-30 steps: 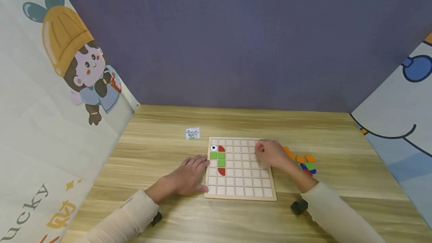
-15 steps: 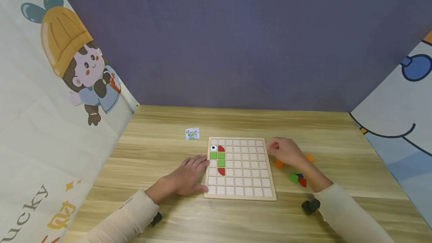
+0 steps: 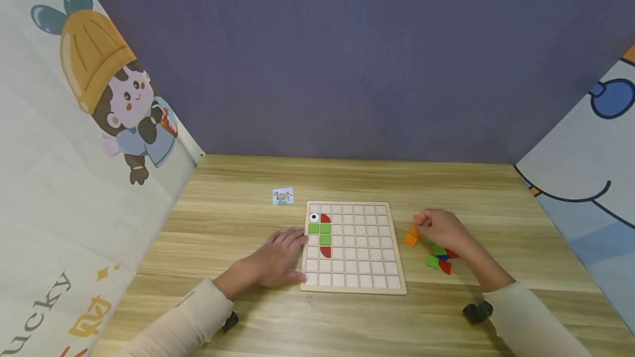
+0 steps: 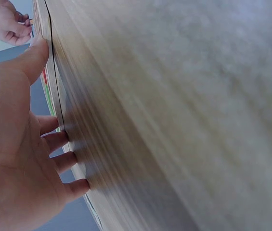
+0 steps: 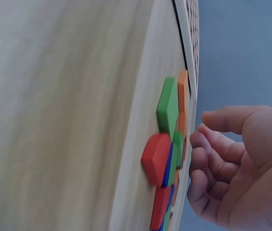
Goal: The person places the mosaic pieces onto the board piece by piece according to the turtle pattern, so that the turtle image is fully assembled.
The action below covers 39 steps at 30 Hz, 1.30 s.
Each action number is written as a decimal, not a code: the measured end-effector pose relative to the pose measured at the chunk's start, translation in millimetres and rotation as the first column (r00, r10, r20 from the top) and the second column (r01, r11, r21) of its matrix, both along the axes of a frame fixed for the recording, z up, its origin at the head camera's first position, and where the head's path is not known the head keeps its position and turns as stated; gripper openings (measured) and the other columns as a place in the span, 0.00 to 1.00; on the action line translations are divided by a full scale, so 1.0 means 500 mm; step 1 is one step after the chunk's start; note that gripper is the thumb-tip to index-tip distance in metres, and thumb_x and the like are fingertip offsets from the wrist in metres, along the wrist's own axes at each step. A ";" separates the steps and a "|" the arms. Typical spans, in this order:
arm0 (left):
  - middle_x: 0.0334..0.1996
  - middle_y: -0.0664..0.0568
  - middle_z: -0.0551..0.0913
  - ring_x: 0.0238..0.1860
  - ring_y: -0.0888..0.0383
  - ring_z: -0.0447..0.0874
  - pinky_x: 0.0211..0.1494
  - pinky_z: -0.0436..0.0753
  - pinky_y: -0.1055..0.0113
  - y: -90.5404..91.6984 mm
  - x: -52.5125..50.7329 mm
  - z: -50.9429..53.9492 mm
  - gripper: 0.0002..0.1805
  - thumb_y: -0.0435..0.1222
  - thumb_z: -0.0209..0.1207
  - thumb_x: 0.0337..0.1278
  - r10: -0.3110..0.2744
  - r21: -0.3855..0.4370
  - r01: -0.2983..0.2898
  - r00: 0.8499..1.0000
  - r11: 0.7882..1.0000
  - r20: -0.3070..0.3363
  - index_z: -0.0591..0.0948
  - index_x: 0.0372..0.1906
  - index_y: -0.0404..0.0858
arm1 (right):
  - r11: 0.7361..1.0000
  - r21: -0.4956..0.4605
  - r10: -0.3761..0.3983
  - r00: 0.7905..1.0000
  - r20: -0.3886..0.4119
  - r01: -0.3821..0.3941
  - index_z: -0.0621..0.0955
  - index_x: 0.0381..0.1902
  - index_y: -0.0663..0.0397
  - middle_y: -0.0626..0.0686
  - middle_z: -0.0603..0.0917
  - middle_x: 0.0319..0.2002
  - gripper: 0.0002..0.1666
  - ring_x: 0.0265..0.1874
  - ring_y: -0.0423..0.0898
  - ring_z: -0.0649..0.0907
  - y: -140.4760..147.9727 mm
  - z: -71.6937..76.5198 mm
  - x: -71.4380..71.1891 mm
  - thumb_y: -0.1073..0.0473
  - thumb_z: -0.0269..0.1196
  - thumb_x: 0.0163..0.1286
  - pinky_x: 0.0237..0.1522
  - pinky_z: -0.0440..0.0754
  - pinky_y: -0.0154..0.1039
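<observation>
A pale wooden grid board (image 3: 362,269) lies flat on the table. Set in its left columns are a white eye tile (image 3: 314,217), two red quarter-round tiles (image 3: 325,252) and several green square tiles (image 3: 324,239). My left hand (image 3: 283,258) rests on the board's left edge, fingers spread. Right of the board, my right hand (image 3: 441,230) hovers low over loose tiles, fingertips beside orange tiles (image 3: 410,240). In the right wrist view its fingers are bent, with thumb and index finger close together; whether a tile is pinched is unclear. Green tiles (image 5: 168,106) and a red tile (image 5: 156,156) lie below it.
A small picture card (image 3: 283,196) lies behind the board, to its left. The wooden table (image 3: 268,318) meets a dark wall at the back. Cartoon-printed panels stand on both sides. A blue tile (image 3: 442,257) lies partly covered among the loose ones.
My right hand has moved right, from the board's right edge to above the loose tiles. The pile has shifted and spread, some tiles now nearer me. The left hand stays put.
</observation>
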State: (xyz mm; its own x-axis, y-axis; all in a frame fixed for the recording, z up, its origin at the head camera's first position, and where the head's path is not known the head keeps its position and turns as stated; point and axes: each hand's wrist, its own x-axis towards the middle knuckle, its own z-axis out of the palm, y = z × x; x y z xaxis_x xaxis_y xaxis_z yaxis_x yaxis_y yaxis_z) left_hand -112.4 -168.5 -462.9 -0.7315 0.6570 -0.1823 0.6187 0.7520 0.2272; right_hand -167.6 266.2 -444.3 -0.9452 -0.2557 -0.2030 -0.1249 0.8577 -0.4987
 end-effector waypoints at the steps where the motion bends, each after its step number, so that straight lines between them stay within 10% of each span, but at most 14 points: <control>1: 0.79 0.39 0.59 0.80 0.40 0.56 0.77 0.63 0.39 0.000 0.000 0.001 0.50 0.64 0.57 0.64 -0.001 -0.003 0.001 1.000 1.000 -0.001 0.60 0.77 0.34 | 1.000 0.005 0.002 1.000 0.007 -0.002 0.83 0.41 0.54 0.53 0.88 0.39 0.08 0.37 0.47 0.83 0.005 0.001 0.002 0.56 0.63 0.71 0.38 0.82 0.44; 39: 0.79 0.41 0.58 0.80 0.41 0.54 0.78 0.61 0.40 0.003 -0.001 -0.007 0.50 0.65 0.56 0.64 0.026 -0.019 -0.026 1.000 0.999 0.015 0.59 0.78 0.36 | 0.985 0.172 -0.044 0.997 0.063 0.033 0.81 0.38 0.57 0.51 0.83 0.32 0.14 0.29 0.45 0.78 0.033 0.003 0.018 0.55 0.72 0.63 0.35 0.77 0.41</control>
